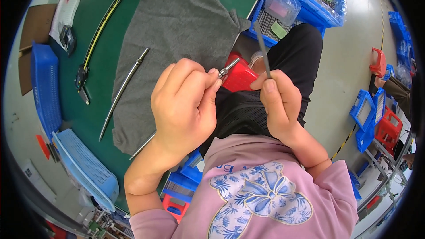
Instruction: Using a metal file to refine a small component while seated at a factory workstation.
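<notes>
My left hand (183, 102) is closed round a slim metal rod, whose stepped, narrow tip (230, 65) sticks out past the thumb and forefinger. Behind that wrist shows a pointed metal length (142, 146); whether it belongs to the same rod is hidden. Between thumb and fingers, my right hand (281, 104) pinches a thin dark grey strip (263, 49), pointing up and away, apart from the rod's tip. A second metal rod (124, 90), with a collared end and a tapered end, lies on the grey cloth (172, 22) left of my left hand.
The cloth covers part of a green table (99, 106). A yellow-and-black curved ruler (106, 22) and a utility knife (82, 79) lie left. Blue baskets (46, 88) line the far left edge. Blue bins (305, 17) of metal parts stand upper right, beyond a red stool (239, 75).
</notes>
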The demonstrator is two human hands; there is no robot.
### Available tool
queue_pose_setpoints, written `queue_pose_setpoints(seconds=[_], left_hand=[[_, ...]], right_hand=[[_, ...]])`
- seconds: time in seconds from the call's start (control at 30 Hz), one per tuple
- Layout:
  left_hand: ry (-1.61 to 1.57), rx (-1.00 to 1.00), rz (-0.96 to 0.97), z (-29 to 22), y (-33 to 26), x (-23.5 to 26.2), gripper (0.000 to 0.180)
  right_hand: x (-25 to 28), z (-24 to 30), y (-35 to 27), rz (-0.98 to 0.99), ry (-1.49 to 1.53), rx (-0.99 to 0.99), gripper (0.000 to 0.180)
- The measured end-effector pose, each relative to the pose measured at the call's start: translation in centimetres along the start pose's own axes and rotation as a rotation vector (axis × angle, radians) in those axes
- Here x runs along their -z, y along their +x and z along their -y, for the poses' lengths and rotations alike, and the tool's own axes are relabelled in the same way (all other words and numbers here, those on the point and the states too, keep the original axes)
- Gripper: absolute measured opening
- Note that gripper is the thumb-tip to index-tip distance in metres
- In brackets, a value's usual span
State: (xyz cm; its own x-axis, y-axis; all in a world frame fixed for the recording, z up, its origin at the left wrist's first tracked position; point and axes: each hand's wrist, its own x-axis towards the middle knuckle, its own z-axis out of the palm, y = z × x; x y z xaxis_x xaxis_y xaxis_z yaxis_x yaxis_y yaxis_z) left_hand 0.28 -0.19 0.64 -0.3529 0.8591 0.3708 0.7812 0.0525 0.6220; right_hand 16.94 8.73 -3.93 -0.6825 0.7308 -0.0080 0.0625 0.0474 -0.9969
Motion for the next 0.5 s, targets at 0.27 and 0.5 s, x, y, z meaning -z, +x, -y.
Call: queue_pose_setpoints(seconds=[0.27,0.5], left_hand=[[-0.006,0.017,0.037,0.0,0.1,0.3,0.017],[-0.004,0.015,0.053,-0.1,0.1,0.4,0.016]], right_hand=[[-0.8,0.5,1.5,0.062,0.106,-0.021,0.014],[-1.7,0.4,2.1,0.017,0.095,-0.013,0.008]])
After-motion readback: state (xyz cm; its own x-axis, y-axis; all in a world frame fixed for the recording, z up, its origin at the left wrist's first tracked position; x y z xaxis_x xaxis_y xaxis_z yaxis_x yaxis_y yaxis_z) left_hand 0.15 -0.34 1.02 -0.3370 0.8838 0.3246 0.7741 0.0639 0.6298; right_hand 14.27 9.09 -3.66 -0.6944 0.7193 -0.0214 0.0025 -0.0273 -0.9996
